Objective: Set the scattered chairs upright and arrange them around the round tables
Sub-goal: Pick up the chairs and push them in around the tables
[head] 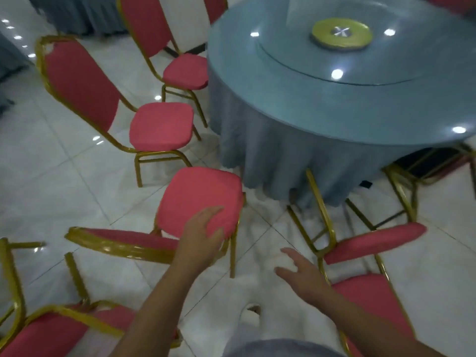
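Head view: left hand (203,234) lies flat on the soft pink seat of a gold-legged chair (195,194) by the round blue table (278,143). Right hand (302,275) is spread wide, holding nothing.

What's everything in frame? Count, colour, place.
Round table: one, blue cloth, upper right.
Disc: one, yellow-green, table centre.
Upright chairs: two, red seats and gold frames, left of table.
Centre chair: one, red and gold, upright, before table.
Left tipped chair: one, red and gold, lower left.
Right tipped chair: one, red and gold, lower right.
Chair frame: one, gold, right table edge, partly hidden.
Floor: white tile.
Left grip: one bare hand, resting on centre chair's seat.
Right grip: one bare hand, open, above floor.
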Motion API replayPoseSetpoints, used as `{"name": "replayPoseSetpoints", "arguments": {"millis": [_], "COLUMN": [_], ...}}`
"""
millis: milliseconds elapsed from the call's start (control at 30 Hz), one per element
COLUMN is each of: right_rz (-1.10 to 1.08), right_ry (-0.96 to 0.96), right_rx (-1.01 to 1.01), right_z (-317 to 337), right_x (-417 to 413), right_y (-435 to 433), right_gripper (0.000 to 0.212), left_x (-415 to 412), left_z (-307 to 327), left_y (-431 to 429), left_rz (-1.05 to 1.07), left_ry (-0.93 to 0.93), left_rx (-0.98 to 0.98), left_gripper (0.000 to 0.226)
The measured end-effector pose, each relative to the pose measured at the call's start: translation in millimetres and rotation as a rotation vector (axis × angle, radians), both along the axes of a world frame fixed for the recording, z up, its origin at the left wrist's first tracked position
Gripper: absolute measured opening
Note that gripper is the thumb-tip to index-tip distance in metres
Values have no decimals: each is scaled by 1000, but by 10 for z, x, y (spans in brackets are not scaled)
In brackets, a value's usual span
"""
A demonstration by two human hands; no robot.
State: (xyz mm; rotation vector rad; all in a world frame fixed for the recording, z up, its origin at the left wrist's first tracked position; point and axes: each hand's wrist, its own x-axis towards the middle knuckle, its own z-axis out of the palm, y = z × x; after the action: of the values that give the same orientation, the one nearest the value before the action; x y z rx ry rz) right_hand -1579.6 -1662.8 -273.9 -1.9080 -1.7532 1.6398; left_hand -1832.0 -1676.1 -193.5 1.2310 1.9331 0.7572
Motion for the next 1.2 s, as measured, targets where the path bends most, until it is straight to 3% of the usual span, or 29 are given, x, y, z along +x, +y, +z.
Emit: {"name": "replayPoseSetpoints", "arguments": {"millis": [133, 233, 300, 433, 600, 867, 1200], "right_rz": [-484, -782, -948, -1231, -1477, -1530, -1555], "right_ry": [-25, -19, -12, 90, 221, 344, 375], "right_rx": [-4, 34, 10, -55, -86, -115, -198], "right_z": [16, 66, 52, 0, -34, -135, -377], "right_x": [1204, 1952, 2363, 3077, 4025, 4759, 4642], "right_y": [-177, -513, -761, -1276, -1841, -1988, -1675], "right_gripper": [44, 23, 31, 35, 26, 16, 13], "left_x": [1078, 1828, 2315, 3232, 4197, 5054, 4998], "left_z": [-286, -478, -570, -681, -626, -425, -802], "left_y": [261, 322, 338, 197, 56, 171, 624], "left_rz": [-375, -596, -691, -736, -533, -620, -667], "left_ry": [-131, -115, -117, -168, -245, -125, 20], "left_rx": [-204, -284, -336, -480, -532, -445, -617], "left_gripper": [45, 45, 43, 31, 17, 22, 27]}}
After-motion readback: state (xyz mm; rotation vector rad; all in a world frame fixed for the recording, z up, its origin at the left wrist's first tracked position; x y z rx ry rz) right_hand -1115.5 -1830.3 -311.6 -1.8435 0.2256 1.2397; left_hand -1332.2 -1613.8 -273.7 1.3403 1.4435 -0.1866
